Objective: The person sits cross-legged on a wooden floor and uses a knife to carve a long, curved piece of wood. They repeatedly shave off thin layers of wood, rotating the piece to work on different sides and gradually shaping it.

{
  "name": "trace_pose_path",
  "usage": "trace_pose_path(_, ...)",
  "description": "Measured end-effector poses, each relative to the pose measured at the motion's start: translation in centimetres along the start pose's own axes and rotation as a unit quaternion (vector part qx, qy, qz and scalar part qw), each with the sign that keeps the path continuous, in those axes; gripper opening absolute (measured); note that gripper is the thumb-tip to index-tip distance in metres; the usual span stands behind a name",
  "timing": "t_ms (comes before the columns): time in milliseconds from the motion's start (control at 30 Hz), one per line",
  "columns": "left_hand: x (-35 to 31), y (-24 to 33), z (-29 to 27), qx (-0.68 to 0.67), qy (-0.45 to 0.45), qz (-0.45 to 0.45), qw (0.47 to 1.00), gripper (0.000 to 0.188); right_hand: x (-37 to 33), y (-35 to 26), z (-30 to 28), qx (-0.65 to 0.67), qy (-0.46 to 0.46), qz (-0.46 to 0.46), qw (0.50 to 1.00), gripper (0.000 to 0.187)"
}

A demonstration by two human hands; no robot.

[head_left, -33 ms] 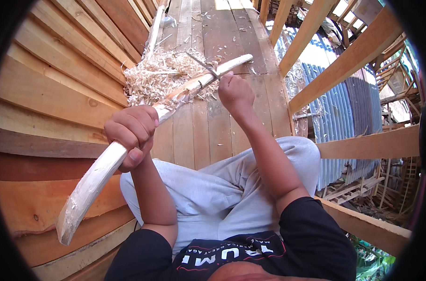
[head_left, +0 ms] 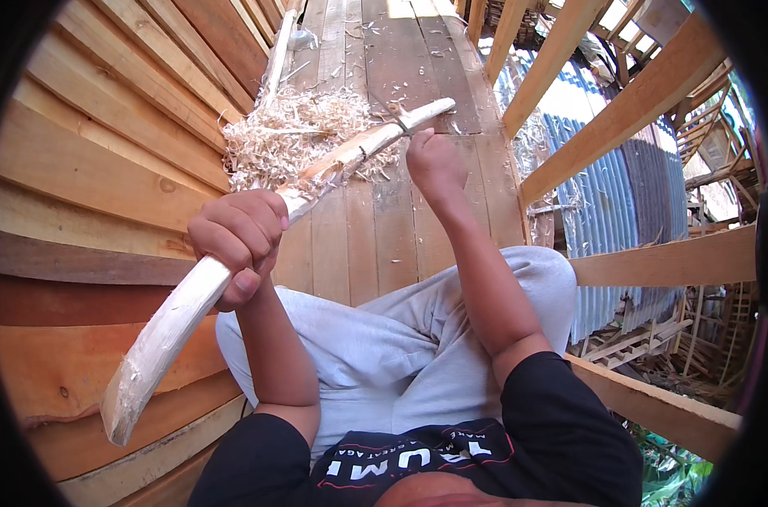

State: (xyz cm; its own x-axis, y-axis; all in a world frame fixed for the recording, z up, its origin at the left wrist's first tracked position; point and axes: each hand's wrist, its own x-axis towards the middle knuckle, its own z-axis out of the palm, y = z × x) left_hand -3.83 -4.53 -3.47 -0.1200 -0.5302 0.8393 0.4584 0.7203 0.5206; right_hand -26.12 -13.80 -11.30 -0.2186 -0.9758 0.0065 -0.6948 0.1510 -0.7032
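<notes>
A long, pale peeled wooden stick (head_left: 168, 313) slants from the lower left to the upper right in front of me. My left hand (head_left: 239, 247) is wrapped round it below its middle. Near its far end my right hand (head_left: 437, 169) is closed on a knife, whose handle is hidden in the fist. The thin dark knife blade (head_left: 398, 121) lies across the stick, touching it. Where the stick runs past the shavings, its surface has rough, darker patches.
Curly wood shavings (head_left: 295, 139) are heaped on the plank floor (head_left: 329, 253) beyond the stick. Another pale stick (head_left: 278, 55) leans along the board wall (head_left: 105, 186) on the left. A wooden railing (head_left: 654, 258) runs on the right, with corrugated metal sheets (head_left: 599, 211) behind it.
My right hand and the knife have shifted slightly right, along the stick toward its far end. My left hand and the stick look almost unmoved.
</notes>
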Motion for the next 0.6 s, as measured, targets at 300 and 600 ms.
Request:
trace_pose_path(300, -0.6, -0.1, -1.2, -0.006, 0.043, 0.009, 0.999, 0.028, -0.4, -0.2, 3.0, 0.074, 0.029, -0.064, 0.995, 0.057)
trace_pose_path(600, -0.5, -0.1, -0.9, 0.013, 0.0, -0.014, 1.0, 0.029, 0.7, 1.3, 2.6, 0.031, 0.015, -0.02, 0.999, 0.059)
